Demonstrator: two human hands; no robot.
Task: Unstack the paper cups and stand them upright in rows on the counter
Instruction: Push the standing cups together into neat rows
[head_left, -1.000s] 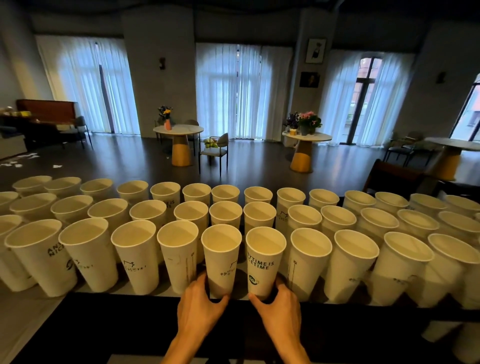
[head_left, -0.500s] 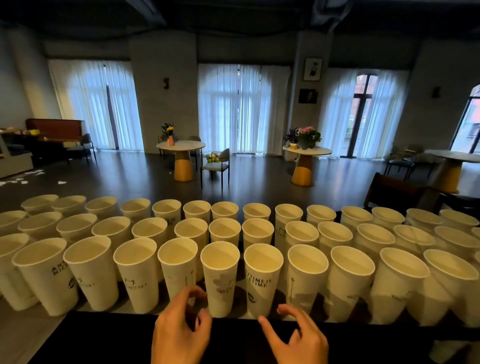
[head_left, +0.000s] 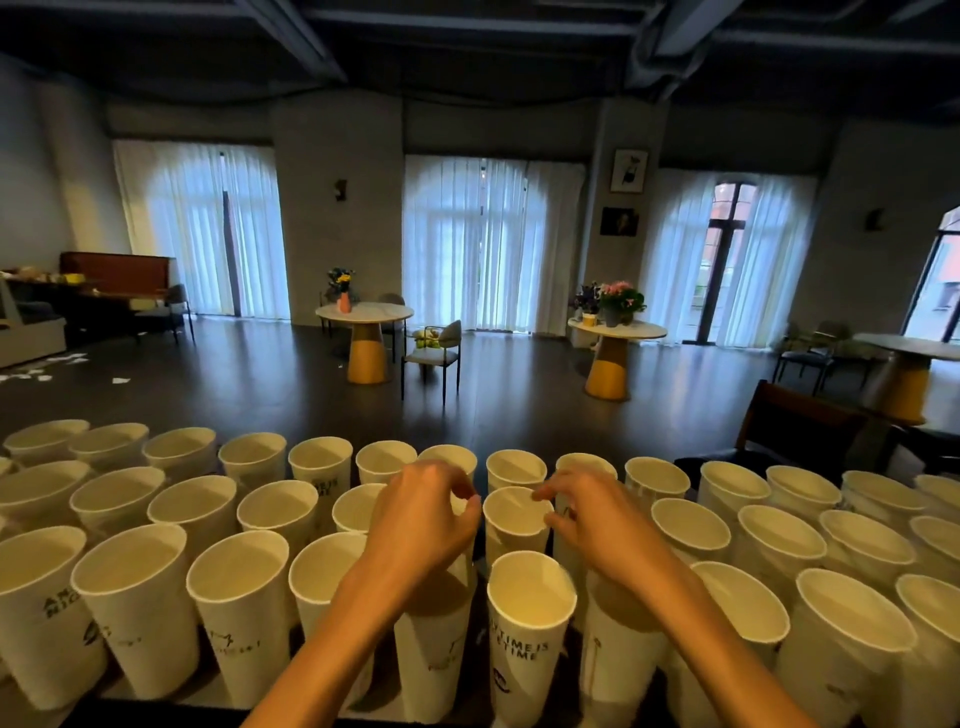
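Observation:
Three rows of tall white paper cups stand upright, open end up, on the counter (head_left: 197, 699). Both my arms reach over the front row to the middle row. My left hand (head_left: 423, 517) hovers with curled fingers, thumb and forefinger close together, over a cup it hides. My right hand (head_left: 589, 522) has its fingertips pinched on the right rim of a middle-row cup (head_left: 511, 514) that stands between the two hands. Just below, in the front row, is a printed cup (head_left: 524, 623). No stack of cups is in view.
Cups fill the counter from the left edge (head_left: 36, 608) to the right edge (head_left: 852, 644), packed close together. Beyond the counter lies a dark floor with round tables (head_left: 363, 314) and a chair (head_left: 434, 353).
Both hands have left the front-row cups at the counter's near edge, risen and reached forward over that row to the middle row. The view has tilted upward.

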